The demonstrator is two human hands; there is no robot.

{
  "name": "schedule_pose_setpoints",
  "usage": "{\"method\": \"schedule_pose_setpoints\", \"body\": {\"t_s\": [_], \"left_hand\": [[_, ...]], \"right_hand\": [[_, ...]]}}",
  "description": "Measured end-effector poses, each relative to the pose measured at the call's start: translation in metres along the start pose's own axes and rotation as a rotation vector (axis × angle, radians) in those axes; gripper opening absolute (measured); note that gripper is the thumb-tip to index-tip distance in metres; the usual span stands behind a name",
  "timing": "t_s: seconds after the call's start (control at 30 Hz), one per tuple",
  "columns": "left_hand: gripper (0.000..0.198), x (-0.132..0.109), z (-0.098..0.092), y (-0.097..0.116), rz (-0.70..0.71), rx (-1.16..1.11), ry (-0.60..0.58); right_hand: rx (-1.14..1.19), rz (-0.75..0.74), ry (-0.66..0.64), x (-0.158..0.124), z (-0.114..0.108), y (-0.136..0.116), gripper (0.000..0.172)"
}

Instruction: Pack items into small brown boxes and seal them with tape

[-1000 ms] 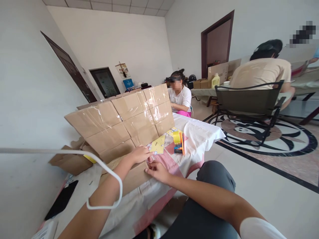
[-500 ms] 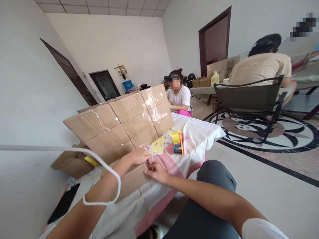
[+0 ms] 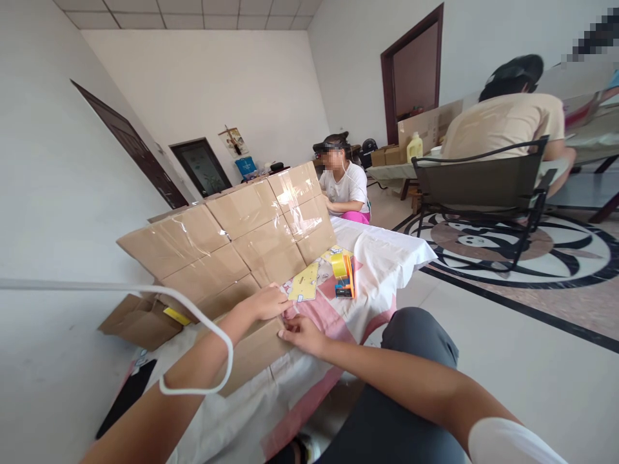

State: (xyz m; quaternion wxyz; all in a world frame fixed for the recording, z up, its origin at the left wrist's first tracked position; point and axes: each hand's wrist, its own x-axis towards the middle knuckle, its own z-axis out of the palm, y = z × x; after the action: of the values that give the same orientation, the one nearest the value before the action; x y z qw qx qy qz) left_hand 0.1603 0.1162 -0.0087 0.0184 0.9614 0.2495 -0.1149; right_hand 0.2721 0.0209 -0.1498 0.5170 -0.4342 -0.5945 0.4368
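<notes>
A small cardboard box (image 3: 258, 351) lies on the cloth-covered table in front of me. Over its far right corner bends my left hand (image 3: 267, 301), its fingers pressed against the end of the box and partly hidden. My right hand (image 3: 304, 336) pinches the near right corner of the same box, thumb on the side, fingers curled at the end. Just behind stands a stack of taped cardboard boxes (image 3: 264, 229). Beyond my hands, to the right, a tape dispenser (image 3: 345, 277) with a yellow roll rests upright on the table.
Yellow printed sheets (image 3: 304, 283) lie by the stack. An opened carton (image 3: 142, 320) is at the left, near a black flat item (image 3: 126, 396). A white cable (image 3: 193, 309) hangs across my left forearm. One person (image 3: 348, 183) sits behind the stack, another (image 3: 503, 125) in a chair.
The view has shifted slightly. Both hands stay at the same end of the box with almost no visible movement.
</notes>
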Motion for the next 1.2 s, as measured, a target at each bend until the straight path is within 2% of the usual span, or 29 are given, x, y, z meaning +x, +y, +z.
{"method": "schedule_pose_setpoints", "body": {"t_s": [0.17,0.27,0.43,0.7,0.83,1.0,1.2], "left_hand": [[0.053,-0.002,0.002,-0.003,-0.017,0.003,0.012],[0.050,-0.006,0.001,-0.003,-0.026,0.009,0.020],[0.051,-0.010,-0.002,0.001,-0.038,0.035,0.026],[0.058,-0.007,-0.003,0.008,-0.072,0.008,0.017],[0.060,-0.011,-0.003,0.011,-0.105,-0.016,0.027],[0.062,-0.013,-0.002,0.012,-0.137,-0.045,0.054],[0.064,-0.011,-0.003,0.013,-0.158,-0.071,0.078]], "right_hand": [[0.068,-0.046,-0.001,-0.006,0.004,0.006,0.016],[0.111,-0.025,-0.034,-0.008,0.006,0.007,0.022],[0.116,-0.011,-0.019,-0.008,0.007,0.004,0.030],[0.013,-0.022,-0.003,-0.007,0.007,0.002,0.016],[-0.032,0.000,0.039,-0.007,0.009,0.002,0.025],[0.025,0.061,0.020,-0.007,0.010,-0.003,0.025],[0.034,0.116,0.065,-0.005,0.011,-0.005,0.028]]}}
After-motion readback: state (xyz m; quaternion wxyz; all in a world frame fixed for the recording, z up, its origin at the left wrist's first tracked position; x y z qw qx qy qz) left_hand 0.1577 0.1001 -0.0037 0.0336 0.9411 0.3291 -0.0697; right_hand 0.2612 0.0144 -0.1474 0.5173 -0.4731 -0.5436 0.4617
